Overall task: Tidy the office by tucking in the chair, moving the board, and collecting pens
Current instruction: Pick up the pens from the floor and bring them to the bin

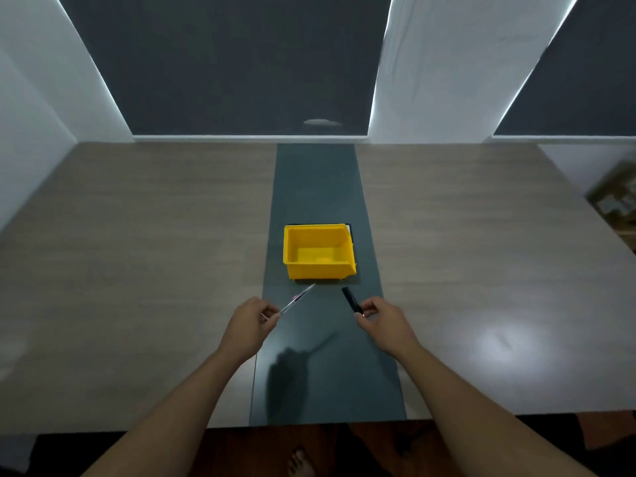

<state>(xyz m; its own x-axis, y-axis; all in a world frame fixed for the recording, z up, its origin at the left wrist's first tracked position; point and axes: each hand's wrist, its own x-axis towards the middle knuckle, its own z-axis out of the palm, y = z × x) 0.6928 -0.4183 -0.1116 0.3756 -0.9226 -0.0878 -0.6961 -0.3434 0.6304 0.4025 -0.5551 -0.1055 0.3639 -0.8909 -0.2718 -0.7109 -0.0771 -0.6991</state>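
Note:
A yellow plastic bin (347, 246) stands on the dark green strip (316, 180) that runs down the middle of the table; nothing shows inside it. My left hand (249, 325) pinches a clear pen with a pink band (297, 298) by its rear end, tip pointing up-right toward the bin's near edge. My right hand (378, 316) grips a black marker (351, 299) by its lower end, the marker pointing up-left. Both pens hover just short of the bin. No chair or board is in view.
The wide wood-grain table (137, 270) spreads to both sides. Dark window blinds (241, 63) and white wall panels stand behind it. A shelf or box (616, 197) sits at the right edge. My bare foot (301, 464) shows on the floor below the table's near edge.

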